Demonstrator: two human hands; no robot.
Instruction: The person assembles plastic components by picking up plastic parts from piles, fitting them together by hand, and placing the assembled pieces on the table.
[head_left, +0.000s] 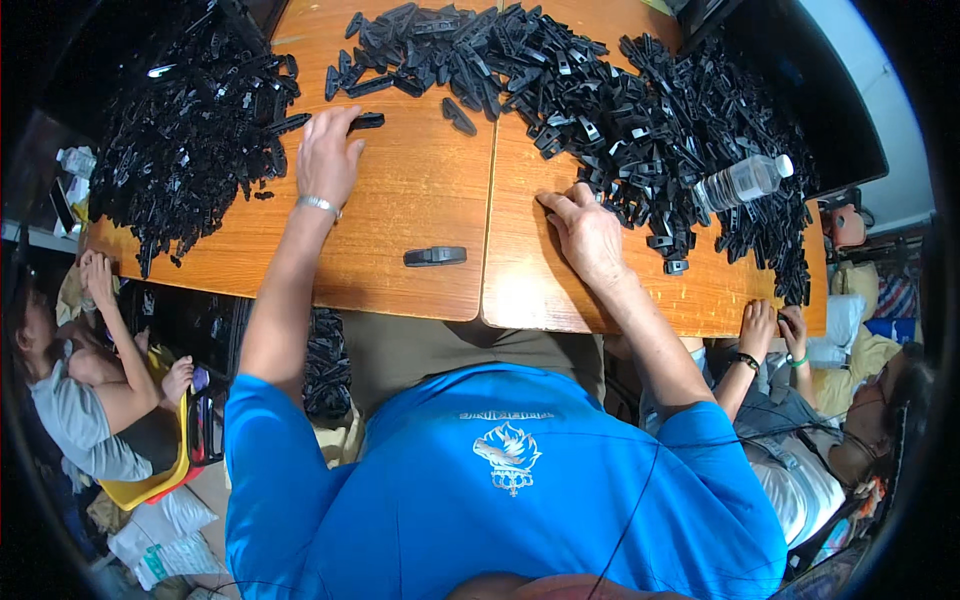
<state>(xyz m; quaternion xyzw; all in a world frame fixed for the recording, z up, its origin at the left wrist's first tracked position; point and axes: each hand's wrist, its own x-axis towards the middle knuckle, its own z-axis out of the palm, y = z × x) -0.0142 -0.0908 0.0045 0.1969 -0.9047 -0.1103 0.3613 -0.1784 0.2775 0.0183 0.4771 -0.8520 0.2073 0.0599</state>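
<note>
My left hand (328,158) reaches over the table's left part, palm down with its fingers spread. Beside its fingers lies a small black plastic part (368,120), long and clip-like. Another black part (290,124) sits at the hand's other side, by the left heap. My right hand (590,240) rests on the tabletop right of the seam, its fingers bent and apart, with nothing visible in them. Its fingertips are close to the edge of the right heap of black plastic parts (620,130). Between my hands, nearer to me, a single black part (435,257) lies on the wood.
A heap of small black pieces (190,150) covers the table's left end. One loose part (458,117) lies near the far heap. A clear plastic bottle (745,183) lies on the right heap. Co-workers sit at left (90,400) and right (810,470), the right one's hands at the table edge.
</note>
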